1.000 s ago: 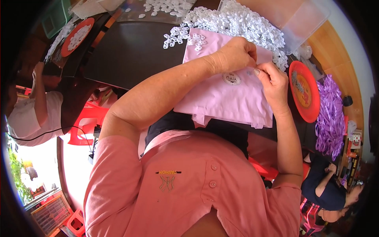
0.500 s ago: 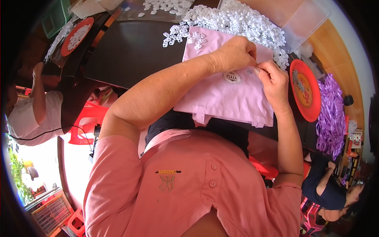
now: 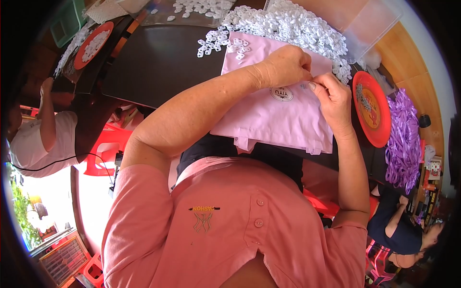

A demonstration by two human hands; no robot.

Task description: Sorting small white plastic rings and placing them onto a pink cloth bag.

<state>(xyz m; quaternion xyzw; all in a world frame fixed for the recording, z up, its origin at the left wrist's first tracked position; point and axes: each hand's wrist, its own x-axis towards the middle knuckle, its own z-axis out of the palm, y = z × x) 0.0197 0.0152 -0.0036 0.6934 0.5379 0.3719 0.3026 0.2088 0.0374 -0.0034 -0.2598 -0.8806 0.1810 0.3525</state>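
Note:
A pink cloth bag [image 3: 269, 117] with a round printed emblem lies flat before me, its handle tabs toward my body. Over its upper right part my two hands meet, fingertips almost touching. My left hand [image 3: 288, 65] is closed in a pinch, its fingers partly hidden behind its own back. My right hand [image 3: 333, 98] pinches with thumb and forefinger close beside it. Whatever sits between the fingertips is too small to make out. Several small white plastic pieces [image 3: 238, 47] rest on the bag's upper left corner.
A heap of white plastic pieces [image 3: 288, 24] covers the far table [image 3: 149, 62]. To the right stand a red plate [image 3: 379, 122] with small grey bits and a bundle of purple ribbon [image 3: 402, 144]. Another red plate [image 3: 80, 56] is far left. Other people sit at both sides.
My left hand has dipped very slightly toward the right one. Otherwise the hands, bag and pieces look the same.

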